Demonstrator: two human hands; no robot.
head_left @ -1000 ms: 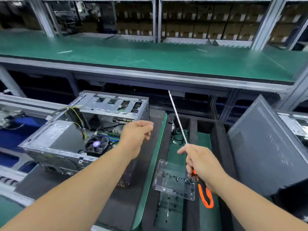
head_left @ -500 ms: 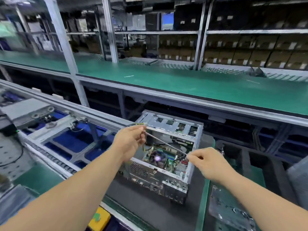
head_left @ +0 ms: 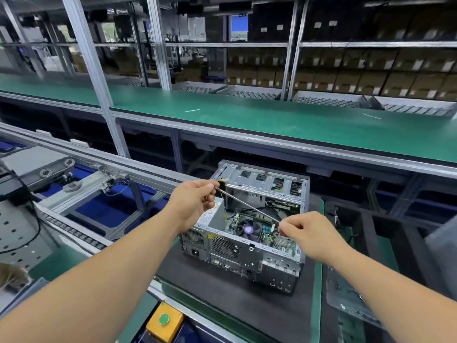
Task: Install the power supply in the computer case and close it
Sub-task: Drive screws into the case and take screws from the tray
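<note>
Hands first. On the left, the left hand (head_left: pixel 195 204) pinches the far tip of a long thin screwdriver (head_left: pixel 249 206), with fingers curled round it. The shaft is shiny metal, straight and stiff. It slants over the open case (head_left: pixel 247 253) to the right hand (head_left: pixel 311 233), which grips the handle end with curled fingers. The handle is almost hidden.

Under the left hand, the power supply (head_left: pixel 212 216) sits inside the case at its left near corner. It is a grey metal box with a label on top, and I think it is heavy and hard. Best to hold it by its flat sides, not by its wires (head_left: pixel 221 181), which are soft, bendy and easy to pull out.

The case is thin grey metal with many little holes and a round grille at the back. Its edges look sharp. It rests on a black mat (head_left: pixel 222 293). Inside is a green board with a dark fan (head_left: pixel 248 229); these look easy to break.

On the right, a grey panel (head_left: pixel 442 243) shows at the edge. It may be the lid, flat and smooth.
</note>
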